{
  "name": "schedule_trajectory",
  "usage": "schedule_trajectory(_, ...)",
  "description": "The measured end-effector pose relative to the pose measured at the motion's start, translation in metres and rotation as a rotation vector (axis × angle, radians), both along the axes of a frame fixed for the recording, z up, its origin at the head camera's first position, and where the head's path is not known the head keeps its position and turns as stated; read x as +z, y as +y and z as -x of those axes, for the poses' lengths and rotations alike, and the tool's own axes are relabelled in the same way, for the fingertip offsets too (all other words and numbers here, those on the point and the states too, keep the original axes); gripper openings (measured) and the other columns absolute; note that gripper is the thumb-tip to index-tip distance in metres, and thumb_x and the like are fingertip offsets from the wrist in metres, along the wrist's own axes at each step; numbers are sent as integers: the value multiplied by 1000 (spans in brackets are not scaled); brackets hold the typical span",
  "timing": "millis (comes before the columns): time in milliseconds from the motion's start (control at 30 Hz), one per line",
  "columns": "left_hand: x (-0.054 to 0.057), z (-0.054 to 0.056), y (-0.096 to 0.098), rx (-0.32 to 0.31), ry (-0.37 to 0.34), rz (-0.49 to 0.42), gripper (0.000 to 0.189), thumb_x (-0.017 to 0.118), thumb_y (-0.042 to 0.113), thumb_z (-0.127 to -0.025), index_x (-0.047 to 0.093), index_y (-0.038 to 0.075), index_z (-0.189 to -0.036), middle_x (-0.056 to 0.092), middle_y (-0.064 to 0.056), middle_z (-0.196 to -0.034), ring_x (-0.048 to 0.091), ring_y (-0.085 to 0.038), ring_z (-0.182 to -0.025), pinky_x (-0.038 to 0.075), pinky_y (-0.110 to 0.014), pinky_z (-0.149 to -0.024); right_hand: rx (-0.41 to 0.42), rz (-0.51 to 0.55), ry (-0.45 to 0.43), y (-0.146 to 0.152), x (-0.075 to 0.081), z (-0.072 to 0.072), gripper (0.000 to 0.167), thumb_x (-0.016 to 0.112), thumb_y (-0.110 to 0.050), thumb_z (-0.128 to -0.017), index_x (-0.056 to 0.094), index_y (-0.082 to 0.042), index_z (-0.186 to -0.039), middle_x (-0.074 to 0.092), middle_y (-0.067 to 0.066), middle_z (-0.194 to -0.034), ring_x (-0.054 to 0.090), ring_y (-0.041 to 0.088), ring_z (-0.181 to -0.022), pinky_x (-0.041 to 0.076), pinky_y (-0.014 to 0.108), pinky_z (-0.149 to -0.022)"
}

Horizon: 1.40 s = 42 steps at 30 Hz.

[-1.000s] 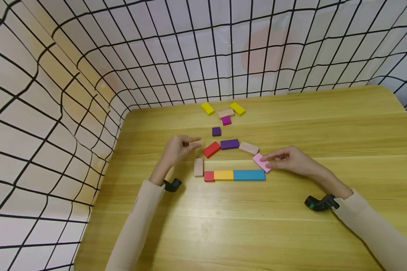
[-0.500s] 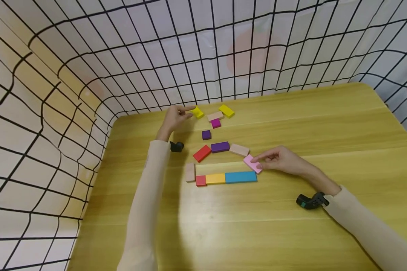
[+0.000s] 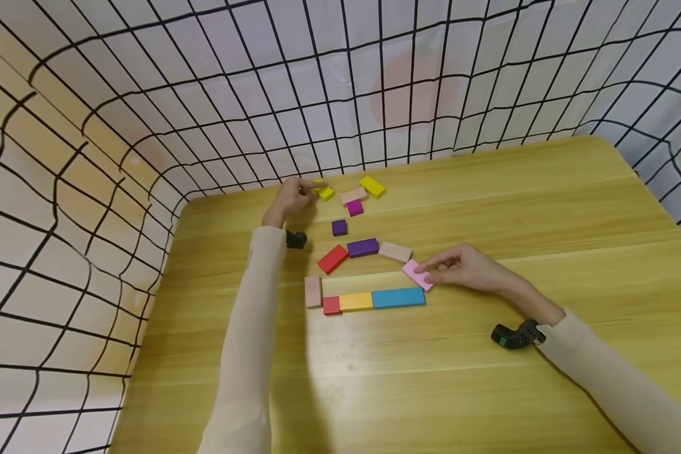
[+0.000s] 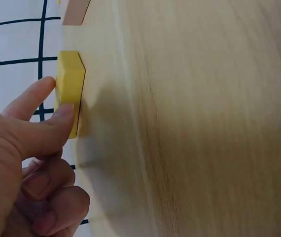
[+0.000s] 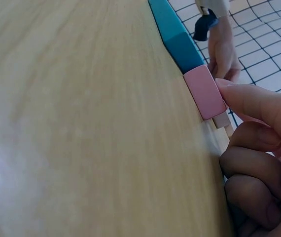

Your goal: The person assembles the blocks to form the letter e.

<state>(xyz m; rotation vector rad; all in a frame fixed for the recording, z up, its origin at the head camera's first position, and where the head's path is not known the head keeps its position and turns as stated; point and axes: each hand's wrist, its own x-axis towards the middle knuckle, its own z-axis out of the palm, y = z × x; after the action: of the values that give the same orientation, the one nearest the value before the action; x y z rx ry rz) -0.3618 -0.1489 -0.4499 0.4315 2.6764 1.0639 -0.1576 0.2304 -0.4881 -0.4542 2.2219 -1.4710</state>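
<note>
My left hand [image 3: 291,200] is at the far side of the table, thumb and index finger pinching a yellow block [image 4: 70,79] from either side. With thumb and index finger, my right hand [image 3: 471,268] pinches a pink block [image 3: 417,275] lying slanted at the right end of an arc. Leftward along that arc lie a beige block [image 3: 394,252], a purple block [image 3: 363,248], a red block [image 3: 333,259] and an upright-set beige block [image 3: 313,292]. Below runs a straight row: a small red block [image 3: 331,306], an orange block [image 3: 355,301] and a long blue block [image 3: 398,297].
Behind the arc sit a small dark purple block [image 3: 338,227], a magenta block [image 3: 354,207], a beige block [image 3: 354,196] and a second yellow block [image 3: 372,186]. Black netting [image 3: 349,101] over white cloth rises along the wooden table's [image 3: 431,391] back and left edges.
My left hand has moved from beside the red block to the far yellow block and taken it between thumb and finger. My right hand stays at the pink block; the head view has shifted slightly.
</note>
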Motion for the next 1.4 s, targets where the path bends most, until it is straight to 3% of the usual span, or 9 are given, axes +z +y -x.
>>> schedule_trajectory(33,0,0,-1,-2,8,-3,37,62,-5,-97,74,13,-128,57,-6,-78,31,-11,-63,29,-24,-59,1,0,-1,-1,0,0,26,77,-19,-95,78,-10,-120,37,-7,-63,34,6,-62,30,25,-56)
schedule_trajectory(100,-1,0,-2,1,15,3,33,67,0,-98,75,13,-127,40,-1,-71,32,-12,-66,29,-24,-60,2,2,-1,-2,0,0,26,77,-19,-95,78,-10,-120,39,-7,-64,34,6,-62,31,24,-56)
schedule_trajectory(300,-2,-2,-3,40,22,13,27,75,15,-96,78,13,-123,46,-3,-79,38,-16,-76,31,-26,-66,-3,20,3,-1,-1,1,26,76,-16,-95,78,-7,-119,40,-8,-64,34,5,-62,31,24,-55)
schedule_trajectory(633,-2,-14,-6,109,16,-26,26,83,16,-88,81,7,-112,46,-1,-73,37,-16,-71,32,-29,-66,-4,19,0,-2,-2,2,26,76,-14,-95,78,-5,-119,45,-9,-64,34,3,-62,31,24,-55)
schedule_trajectory(867,-3,-22,-12,103,-6,20,34,84,19,-89,78,10,-121,39,-1,-70,35,-15,-69,30,-28,-65,-2,21,9,-1,-2,1,26,76,-15,-95,78,-6,-119,34,-9,-60,32,4,-59,30,25,-53)
schedule_trajectory(1067,-1,-29,-20,128,-42,-1,32,87,18,-85,80,9,-115,49,1,-68,35,-15,-67,30,-29,-63,1,17,8,-2,-2,1,26,76,-16,-96,78,-7,-119,33,-9,-62,33,5,-62,30,25,-55)
schedule_trajectory(1233,1,-40,-33,123,-26,38,34,88,18,-84,80,8,-116,44,1,-65,35,-15,-68,30,-29,-64,-5,17,2,-3,-1,1,26,76,-16,-95,78,-7,-119,35,-8,-63,34,5,-62,31,25,-55)
schedule_trajectory(1400,1,-61,-49,113,35,31,34,88,17,-85,80,5,-116,36,0,-65,33,-17,-67,28,-30,-64,-1,22,7,-3,0,1,26,76,-16,-95,78,-7,-120,35,-9,-63,34,5,-62,32,26,-55)
